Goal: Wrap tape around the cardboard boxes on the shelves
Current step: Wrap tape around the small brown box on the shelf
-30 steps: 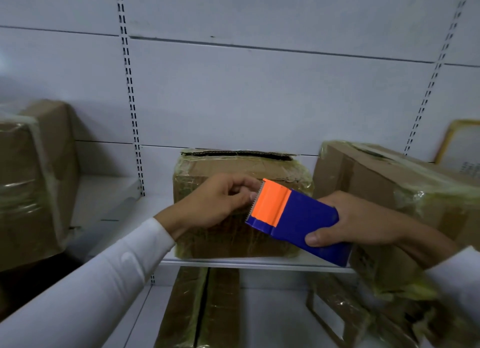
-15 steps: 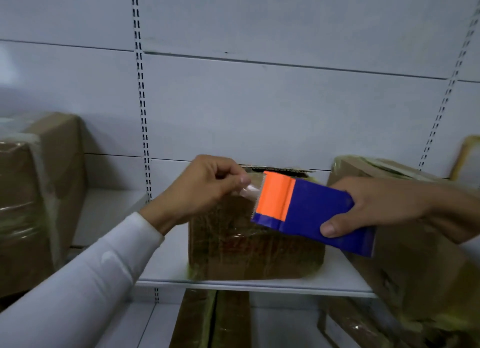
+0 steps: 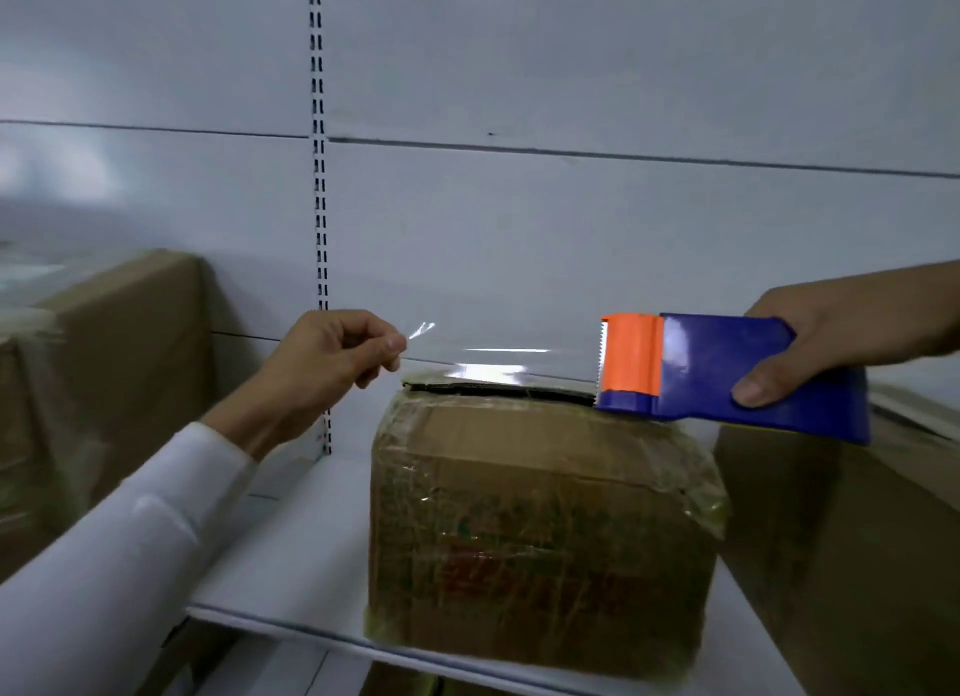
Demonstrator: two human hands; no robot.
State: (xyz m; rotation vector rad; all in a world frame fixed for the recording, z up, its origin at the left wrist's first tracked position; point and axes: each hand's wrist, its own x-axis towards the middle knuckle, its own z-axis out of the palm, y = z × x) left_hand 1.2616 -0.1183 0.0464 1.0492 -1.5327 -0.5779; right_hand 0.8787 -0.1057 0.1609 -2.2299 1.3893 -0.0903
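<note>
Left hand pinches the tape end, stretched over the box on the shelf. Right hand grips the dispenser. Box already looks wrapped (old film?), this strip isn't stuck down yet.

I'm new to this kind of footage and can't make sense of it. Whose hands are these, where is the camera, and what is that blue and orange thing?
There is no machine here: a person wears a camera on the head, so you look forward and down at their own two hands. The left hand pinches the free end of a clear tape strip. The right hand has its grip on a blue and orange tape dispenser. The strip is stretched between them above a cardboard box that stands on a white shelf. More boxes stand to either side, blurred.
</note>
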